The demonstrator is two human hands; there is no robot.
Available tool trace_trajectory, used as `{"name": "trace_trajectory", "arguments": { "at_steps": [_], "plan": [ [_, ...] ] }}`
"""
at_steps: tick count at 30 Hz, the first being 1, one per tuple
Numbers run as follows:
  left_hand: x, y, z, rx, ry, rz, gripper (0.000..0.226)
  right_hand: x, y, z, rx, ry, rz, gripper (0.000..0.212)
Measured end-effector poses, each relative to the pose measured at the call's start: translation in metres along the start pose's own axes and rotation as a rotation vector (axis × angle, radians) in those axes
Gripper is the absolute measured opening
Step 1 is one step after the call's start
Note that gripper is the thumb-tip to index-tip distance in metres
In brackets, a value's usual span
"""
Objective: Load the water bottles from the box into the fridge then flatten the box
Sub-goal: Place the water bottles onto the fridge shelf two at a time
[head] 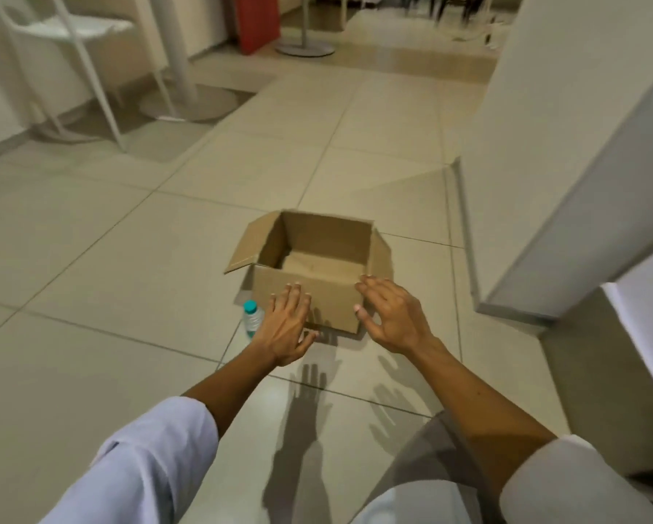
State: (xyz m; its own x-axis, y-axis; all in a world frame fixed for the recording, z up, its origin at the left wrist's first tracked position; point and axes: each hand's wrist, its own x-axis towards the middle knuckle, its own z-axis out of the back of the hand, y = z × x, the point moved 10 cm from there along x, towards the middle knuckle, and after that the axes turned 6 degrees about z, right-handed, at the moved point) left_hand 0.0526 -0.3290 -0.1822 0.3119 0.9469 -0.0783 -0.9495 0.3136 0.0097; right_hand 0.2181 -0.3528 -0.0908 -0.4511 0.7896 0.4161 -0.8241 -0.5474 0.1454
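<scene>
A brown cardboard box (pixel 317 259) stands on the tiled floor with its flaps up, and what I see of its inside holds no bottles. One small water bottle (pixel 252 318) with a teal cap stands on the floor at the box's near left corner. My left hand (pixel 286 327) hovers with straight fingers in front of the box's near wall, just right of the bottle. My right hand (pixel 391 317) hovers with spread fingers by the near right corner. Neither hand holds anything. The grey fridge door (pixel 566 206) stands open at the right.
A white shelf edge of the fridge (pixel 646 327) shows at the far right. A white chair (pixel 71 62) and round table bases (pixel 188 100) stand at the back left. A red panel (pixel 258 20) leans at the back. Tiled floor lies around the box.
</scene>
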Motion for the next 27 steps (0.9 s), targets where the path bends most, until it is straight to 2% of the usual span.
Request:
{"name": "trace_trajectory", "arguments": {
  "at_steps": [6,11,14,19,23,27],
  "plan": [
    [-0.003,0.094,-0.038,-0.041,0.061,0.293,0.077,0.033,0.047,-0.070,0.119,0.159,0.081,0.055],
    [0.021,0.120,-0.060,-0.216,0.177,0.414,0.076,0.044,0.064,-0.103,0.152,0.249,0.100,0.061],
    [0.039,0.119,-0.075,-0.244,0.233,0.397,0.061,0.043,0.058,-0.113,0.168,0.248,0.086,0.061],
    [0.054,0.107,-0.075,-0.261,0.148,0.343,0.033,0.034,0.037,-0.119,0.162,0.241,0.038,0.060],
    [0.060,0.075,-0.071,-0.449,0.179,0.273,0.038,0.025,0.025,-0.117,0.156,0.272,-0.032,0.056],
    [0.070,0.044,-0.043,-0.702,0.217,0.205,0.054,0.018,0.016,-0.113,0.143,0.323,-0.082,0.059]
  ]
}}
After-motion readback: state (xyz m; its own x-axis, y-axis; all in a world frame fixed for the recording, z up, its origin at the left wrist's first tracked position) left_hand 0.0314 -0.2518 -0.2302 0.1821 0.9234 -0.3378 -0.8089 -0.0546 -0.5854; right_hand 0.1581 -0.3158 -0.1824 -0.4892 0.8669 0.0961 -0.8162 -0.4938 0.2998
